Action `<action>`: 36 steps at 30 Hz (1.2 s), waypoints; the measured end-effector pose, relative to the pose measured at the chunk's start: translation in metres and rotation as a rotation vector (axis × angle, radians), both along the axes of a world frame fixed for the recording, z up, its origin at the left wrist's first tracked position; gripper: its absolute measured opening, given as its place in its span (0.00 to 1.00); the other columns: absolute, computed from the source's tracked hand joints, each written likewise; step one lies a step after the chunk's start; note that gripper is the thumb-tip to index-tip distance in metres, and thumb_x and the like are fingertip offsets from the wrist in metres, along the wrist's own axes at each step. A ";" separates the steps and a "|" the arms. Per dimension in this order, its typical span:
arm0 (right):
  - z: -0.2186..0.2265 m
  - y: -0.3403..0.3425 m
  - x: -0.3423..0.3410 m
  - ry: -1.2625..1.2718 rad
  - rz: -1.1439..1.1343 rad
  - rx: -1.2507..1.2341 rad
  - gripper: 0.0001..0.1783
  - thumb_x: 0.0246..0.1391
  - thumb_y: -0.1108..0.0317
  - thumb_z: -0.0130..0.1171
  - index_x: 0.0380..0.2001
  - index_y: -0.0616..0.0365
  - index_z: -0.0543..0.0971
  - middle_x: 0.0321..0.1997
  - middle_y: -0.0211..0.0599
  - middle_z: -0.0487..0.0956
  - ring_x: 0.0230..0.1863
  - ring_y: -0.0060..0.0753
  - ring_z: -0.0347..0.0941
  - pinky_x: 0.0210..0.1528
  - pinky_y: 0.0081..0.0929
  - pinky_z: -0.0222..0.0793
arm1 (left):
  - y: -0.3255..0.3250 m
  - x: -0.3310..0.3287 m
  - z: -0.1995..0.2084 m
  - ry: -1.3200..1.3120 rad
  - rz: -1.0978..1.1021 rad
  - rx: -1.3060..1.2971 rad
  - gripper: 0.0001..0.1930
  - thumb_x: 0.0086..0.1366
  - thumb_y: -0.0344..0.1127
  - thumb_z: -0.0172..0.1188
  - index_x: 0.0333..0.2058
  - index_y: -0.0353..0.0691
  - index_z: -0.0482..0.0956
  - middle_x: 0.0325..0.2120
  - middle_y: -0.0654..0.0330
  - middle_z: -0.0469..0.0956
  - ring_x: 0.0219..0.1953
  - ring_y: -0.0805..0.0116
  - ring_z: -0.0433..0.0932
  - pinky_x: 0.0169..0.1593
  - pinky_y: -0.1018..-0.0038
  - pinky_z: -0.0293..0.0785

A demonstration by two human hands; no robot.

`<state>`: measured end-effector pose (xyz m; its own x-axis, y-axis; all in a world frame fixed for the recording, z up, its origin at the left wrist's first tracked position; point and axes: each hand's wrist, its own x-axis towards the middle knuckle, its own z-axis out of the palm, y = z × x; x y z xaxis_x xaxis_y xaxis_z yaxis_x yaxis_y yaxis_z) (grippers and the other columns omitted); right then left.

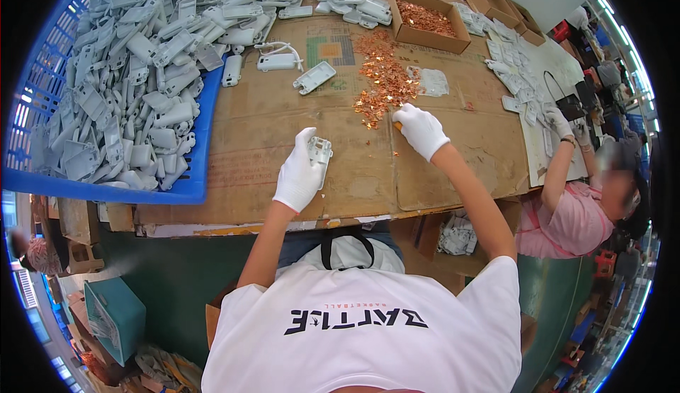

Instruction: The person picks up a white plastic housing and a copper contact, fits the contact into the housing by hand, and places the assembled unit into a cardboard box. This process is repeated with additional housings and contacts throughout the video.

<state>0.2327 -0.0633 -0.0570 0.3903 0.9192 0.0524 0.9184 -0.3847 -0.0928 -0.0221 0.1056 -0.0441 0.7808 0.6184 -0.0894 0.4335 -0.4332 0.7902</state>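
My left hand (298, 175), in a white glove, grips a pale plastic housing (320, 154) with its hollow side showing. My right hand (421, 131), also gloved, is closed by the near end of a strewn heap of small copper-coloured metal pieces (382, 74). A bit of something orange-yellow (398, 127) shows at its fingertips; the rest of it is hidden. Beyond my left hand, another pale housing (315, 78) lies loose on the cardboard-covered table (255, 145). A further housing with a white cord (278, 61) rests behind that one.
At the left, a blue plastic crate (191, 196) is heaped with pale housings (131, 103). More housings (350, 3) lie along the far edge. A cardboard box (453, 41) holds copper pieces. To the right, a person in pink (567, 216) works beside rows of pale parts (506, 60).
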 end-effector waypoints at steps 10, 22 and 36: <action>0.018 0.006 -0.001 -0.166 -0.019 -0.120 0.03 0.48 0.72 0.62 0.27 0.49 0.80 0.32 0.33 0.77 0.38 0.40 0.79 0.39 0.38 0.77 | 0.002 -0.014 -0.011 0.006 0.002 -0.038 0.32 0.62 0.28 0.51 0.66 0.49 0.59 0.50 0.41 0.77 0.49 0.40 0.77 0.52 0.53 0.73; 0.024 -0.017 -0.006 0.458 -0.328 0.150 0.07 0.51 0.70 0.65 0.35 0.52 0.82 0.36 0.35 0.81 0.39 0.42 0.79 0.42 0.36 0.75 | 0.010 -0.023 -0.019 -0.066 -0.036 -0.112 0.28 0.62 0.26 0.54 0.62 0.46 0.66 0.52 0.45 0.76 0.54 0.46 0.76 0.55 0.60 0.73; 0.020 0.009 -0.026 0.040 -0.014 -0.052 0.07 0.47 0.74 0.61 0.31 0.51 0.79 0.34 0.38 0.78 0.33 0.43 0.79 0.35 0.36 0.76 | -0.010 -0.006 0.003 -0.125 -0.017 -0.309 0.18 0.59 0.28 0.63 0.50 0.38 0.79 0.35 0.51 0.85 0.36 0.64 0.86 0.42 0.71 0.80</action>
<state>0.2064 -0.0544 -0.0371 0.4043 0.9146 -0.0114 0.9087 -0.4030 -0.1091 -0.0283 0.0954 -0.0406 0.8076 0.5636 -0.1735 0.3195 -0.1711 0.9320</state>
